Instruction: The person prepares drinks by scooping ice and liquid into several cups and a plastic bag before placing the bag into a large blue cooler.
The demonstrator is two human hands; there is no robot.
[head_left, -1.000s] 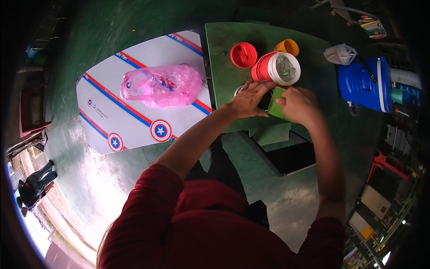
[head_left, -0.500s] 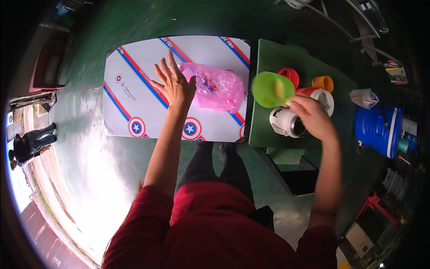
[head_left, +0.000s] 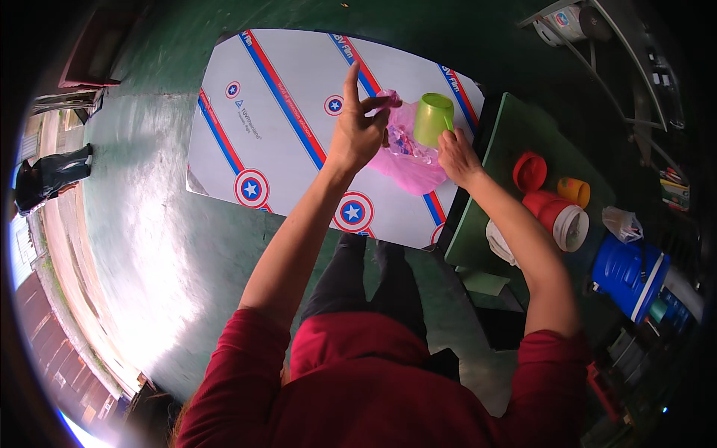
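Gripping a green cup (head_left: 433, 119) by its handle side, the right hand (head_left: 461, 158) is closing its fingers firmly there, the cup showing over the right part of a pink bag (head_left: 418, 178). That bag is lying on the striped white desk (head_left: 308, 78). The left hand (head_left: 354, 140) is showing a loose, part-open grip beside the bag's raised edge; whether it is pinching film, nobody can be telling. Working well here is meaning spreading the film wide, keeping the cup level and clear of snagging folds.

Red lid (head_left: 529, 172) near orange cup (head_left: 573, 193); clear plastic bag (head_left: 622, 225) beside blue container (head_left: 629, 275)
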